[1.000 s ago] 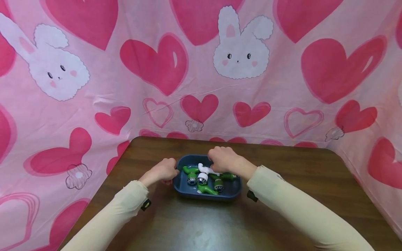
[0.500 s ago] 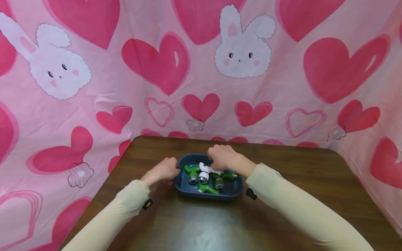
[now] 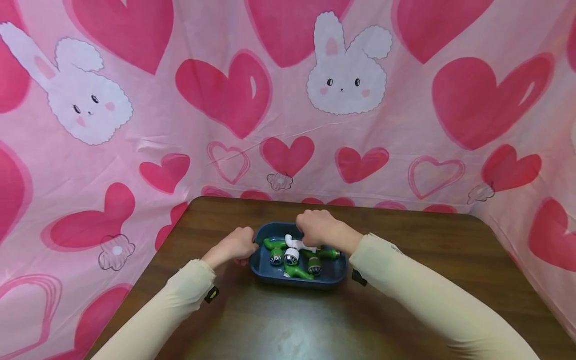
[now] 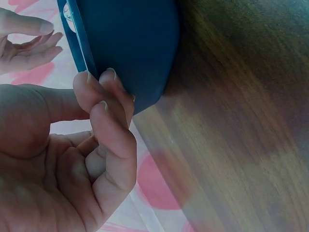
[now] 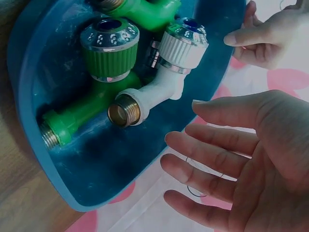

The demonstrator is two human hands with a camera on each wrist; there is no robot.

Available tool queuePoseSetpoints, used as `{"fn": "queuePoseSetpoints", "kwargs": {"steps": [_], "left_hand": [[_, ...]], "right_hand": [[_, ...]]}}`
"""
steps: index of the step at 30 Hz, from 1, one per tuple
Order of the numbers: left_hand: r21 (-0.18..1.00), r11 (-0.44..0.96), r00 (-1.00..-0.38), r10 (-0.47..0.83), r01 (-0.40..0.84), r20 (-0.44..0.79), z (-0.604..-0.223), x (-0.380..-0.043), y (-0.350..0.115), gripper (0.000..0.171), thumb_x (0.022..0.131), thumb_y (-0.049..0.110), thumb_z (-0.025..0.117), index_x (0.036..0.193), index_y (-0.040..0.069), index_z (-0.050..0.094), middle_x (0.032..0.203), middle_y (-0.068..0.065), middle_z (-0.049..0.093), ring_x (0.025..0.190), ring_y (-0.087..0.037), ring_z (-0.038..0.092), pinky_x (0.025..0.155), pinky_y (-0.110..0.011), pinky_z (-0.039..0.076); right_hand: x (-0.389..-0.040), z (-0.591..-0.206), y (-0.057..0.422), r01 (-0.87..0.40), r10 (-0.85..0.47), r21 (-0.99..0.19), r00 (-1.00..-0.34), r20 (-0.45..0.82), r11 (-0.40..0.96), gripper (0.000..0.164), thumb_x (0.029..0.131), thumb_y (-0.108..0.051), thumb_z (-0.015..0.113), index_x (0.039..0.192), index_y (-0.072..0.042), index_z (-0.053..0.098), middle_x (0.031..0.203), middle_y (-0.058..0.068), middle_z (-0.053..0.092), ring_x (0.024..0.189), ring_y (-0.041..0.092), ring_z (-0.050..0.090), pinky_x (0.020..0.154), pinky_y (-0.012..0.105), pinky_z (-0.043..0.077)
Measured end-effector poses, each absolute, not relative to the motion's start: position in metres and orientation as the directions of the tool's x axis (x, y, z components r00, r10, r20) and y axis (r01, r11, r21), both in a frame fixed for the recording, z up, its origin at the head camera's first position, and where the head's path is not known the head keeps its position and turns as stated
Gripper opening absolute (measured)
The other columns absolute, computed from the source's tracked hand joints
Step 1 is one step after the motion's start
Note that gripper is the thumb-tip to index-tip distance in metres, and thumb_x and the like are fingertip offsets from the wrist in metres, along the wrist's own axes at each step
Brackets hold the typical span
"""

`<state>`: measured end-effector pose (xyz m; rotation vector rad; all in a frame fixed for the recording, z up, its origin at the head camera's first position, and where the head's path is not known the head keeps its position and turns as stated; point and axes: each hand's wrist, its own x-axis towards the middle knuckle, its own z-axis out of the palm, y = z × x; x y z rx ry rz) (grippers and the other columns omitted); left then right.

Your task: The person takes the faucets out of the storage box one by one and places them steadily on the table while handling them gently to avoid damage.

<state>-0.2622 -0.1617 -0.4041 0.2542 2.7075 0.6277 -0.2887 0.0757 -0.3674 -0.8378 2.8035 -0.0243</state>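
Note:
A blue oblong basin (image 3: 297, 284) holds a white tap (image 3: 294, 244) and green taps, one at the left (image 3: 276, 249), one at the front (image 3: 297, 271) and one at the right (image 3: 330, 253). My left hand (image 3: 235, 245) pinches the basin's left rim between thumb and curled fingers, as the left wrist view shows on the basin wall (image 4: 135, 43). Over the far rim is my right hand (image 3: 323, 230). In the right wrist view its fingers (image 5: 207, 166) are spread and loosely bent, holding nothing, near the white tap's threaded end (image 5: 128, 108). Whether the thumb touches the rim I cannot tell.
The basin stands on a dark brown wooden table (image 3: 405, 250), towards its far edge. A pink cloth (image 3: 279, 120) with hearts and rabbits hangs behind and at both sides. Light glares off the table in front of the basin.
Only the head view shifts slightly. Both hands, the basin and the taps keep their places.

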Motion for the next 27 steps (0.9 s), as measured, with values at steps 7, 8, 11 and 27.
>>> {"fn": "queuePoseSetpoints", "kwargs": {"steps": [7,8,11,27], "left_hand": [[0.453,0.888,-0.928,0.236,0.086,-0.287,-0.4071,-0.2634,-0.1615,0.023,0.104,0.011,0.065,0.083,0.003,0.064,0.061,-0.010,0.064,0.049,-0.019,0.064,0.050,-0.030,0.057],[0.455,0.887,-0.930,0.232,0.082,-0.285,-0.4077,-0.2637,-0.1615,0.022,0.103,0.011,0.065,0.083,0.003,0.064,0.062,-0.010,0.064,0.049,-0.019,0.064,0.050,-0.030,0.057],[0.470,0.880,-0.933,0.221,0.065,-0.285,-0.4093,-0.2643,-0.1614,0.021,0.103,0.011,0.066,0.084,0.002,0.064,0.064,-0.011,0.063,0.050,-0.020,0.065,0.050,-0.030,0.058],[0.499,0.865,-0.943,0.213,0.060,-0.255,-0.4101,-0.2634,-0.1608,0.028,0.101,0.007,0.067,0.073,0.002,0.062,0.059,-0.011,0.062,0.047,-0.019,0.064,0.048,-0.031,0.058]], "right_hand": [[-0.2912,-0.3653,0.0736,-0.562,-0.562,-0.058,-0.802,-0.203,0.825,0.023,0.090,-0.026,0.084,0.080,-0.016,0.065,0.069,0.000,0.054,0.064,0.018,0.052,0.056,0.031,0.041],[-0.2915,-0.3649,0.0731,-0.565,-0.564,-0.057,-0.801,-0.204,0.823,0.022,0.090,-0.027,0.084,0.082,-0.015,0.067,0.070,0.000,0.055,0.065,0.018,0.053,0.057,0.031,0.042],[-0.2915,-0.3645,0.0715,-0.566,-0.563,-0.049,-0.799,-0.212,0.823,0.021,0.088,-0.029,0.086,0.090,-0.013,0.072,0.073,0.000,0.058,0.069,0.019,0.056,0.061,0.032,0.048],[-0.2932,-0.3656,0.0672,-0.593,-0.584,-0.047,-0.771,-0.254,0.804,0.032,0.086,-0.029,0.088,0.109,-0.011,0.076,0.090,0.001,0.068,0.081,0.019,0.061,0.072,0.036,0.058]]}}
